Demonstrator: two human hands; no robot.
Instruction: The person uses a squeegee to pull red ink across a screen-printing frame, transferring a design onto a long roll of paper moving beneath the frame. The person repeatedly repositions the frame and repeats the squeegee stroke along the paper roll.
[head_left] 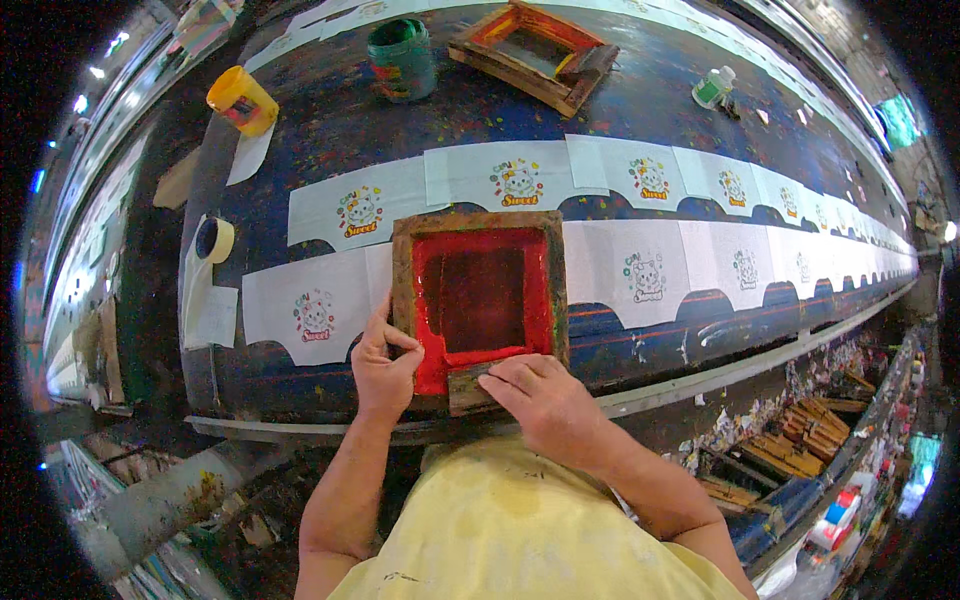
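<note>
A wooden screen-printing frame (404, 262), its inside smeared with red ink, lies over the near row of white fabric pieces at the table's front edge. My left hand (385, 372) is closed on the frame's lower left side, thumb toward the inner edge. In my right hand (545, 405) is a wooden squeegee (467, 392), held at the frame's near end beside a band of red ink. Left of the frame lies a white fabric piece (270, 310) with a printed cartoon animal. The fabric under the frame is mostly hidden.
Printed fabric pieces (640, 245) run in rows to the right. Farther back stand a yellow tub (243, 102), a dark green ink bucket (402, 62), another wooden frame (530, 85) and a small bottle (713, 88). A tape roll (214, 241) lies left. Wooden pieces (800, 440) lie below the table at right.
</note>
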